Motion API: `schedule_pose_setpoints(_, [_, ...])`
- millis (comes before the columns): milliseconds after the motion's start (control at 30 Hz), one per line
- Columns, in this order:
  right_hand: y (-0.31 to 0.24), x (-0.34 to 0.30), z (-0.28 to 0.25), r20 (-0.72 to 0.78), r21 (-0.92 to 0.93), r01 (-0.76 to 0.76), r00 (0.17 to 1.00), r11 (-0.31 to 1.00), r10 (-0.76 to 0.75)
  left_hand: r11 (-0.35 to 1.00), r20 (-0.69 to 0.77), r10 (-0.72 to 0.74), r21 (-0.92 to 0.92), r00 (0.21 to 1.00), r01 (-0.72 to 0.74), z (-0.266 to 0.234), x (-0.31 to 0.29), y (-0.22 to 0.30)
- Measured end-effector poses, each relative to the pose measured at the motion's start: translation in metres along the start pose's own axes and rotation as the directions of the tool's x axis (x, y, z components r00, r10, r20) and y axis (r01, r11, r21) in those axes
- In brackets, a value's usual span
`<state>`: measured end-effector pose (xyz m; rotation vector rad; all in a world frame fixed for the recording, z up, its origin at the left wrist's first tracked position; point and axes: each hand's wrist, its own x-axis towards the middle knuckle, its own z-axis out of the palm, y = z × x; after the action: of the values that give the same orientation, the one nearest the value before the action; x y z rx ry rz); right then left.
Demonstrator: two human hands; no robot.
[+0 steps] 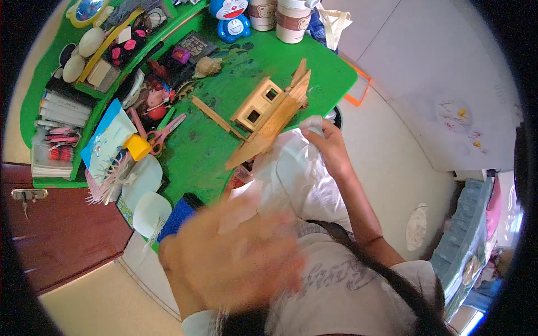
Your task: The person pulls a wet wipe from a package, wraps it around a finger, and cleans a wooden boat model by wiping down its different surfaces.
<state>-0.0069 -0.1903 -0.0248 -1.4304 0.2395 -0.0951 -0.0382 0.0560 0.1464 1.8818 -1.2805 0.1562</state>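
Note:
A wooden model boat (pixel 274 126) with a small windowed cabin stands at the front edge of the green desk (pixel 196 162). Just to the right of its hull, my right hand (pixel 330 147) is closed on a small whitish, tissue-like piece (pixel 311 122), pinched between thumb and fingers. My left hand (pixel 235 255) is raised close to the camera in front of my body. Motion smears its fingers, so I cannot make out whether it holds anything. White fabric (pixel 302 179) covers my lap below the boat.
Pink-handled scissors (pixel 168 133), a yellow cup-like piece (pixel 137 147) and a blue-white packet (pixel 115 137) crowd the desk's left side. A blue figurine (pixel 231 21) and a lidded cup (pixel 292 21) stand at the back. An orange frame (pixel 361 92) lies beyond the right edge.

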Motion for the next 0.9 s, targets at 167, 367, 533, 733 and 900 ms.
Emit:
schedule_pose_setpoints(167, [-0.003,-0.003,0.003,0.058,-0.055,-0.012,0.998,0.998,0.015,0.553,-0.103,0.808,-0.208,0.58,-0.807,-0.018,0.011,0.032])
schedule_pose_setpoints(367, [-0.01,-0.007,0.005,0.054,-0.071,0.022,0.998,0.997,-0.018,0.426,-0.678,0.728,0.328,0.104,-0.843,-0.012,0.021,0.045])
schedule_pose_setpoints(533, [-0.009,-0.009,0.003,0.04,-0.011,-0.065,0.997,0.998,0.066,0.668,-0.857,0.45,0.137,0.25,-0.732,0.004,0.008,0.069])
schedule_pose_setpoints(733, [-0.008,-0.012,0.001,0.03,0.049,-0.052,0.998,0.997,0.051,0.86,-0.835,0.425,0.253,0.349,-0.442,-0.005,-0.028,0.104])
schedule_pose_setpoints(900, [-0.009,-0.012,0.003,0.04,0.014,-0.026,0.999,1.0,0.025,0.843,-0.832,0.493,0.386,0.253,-0.375,-0.002,-0.02,0.105])
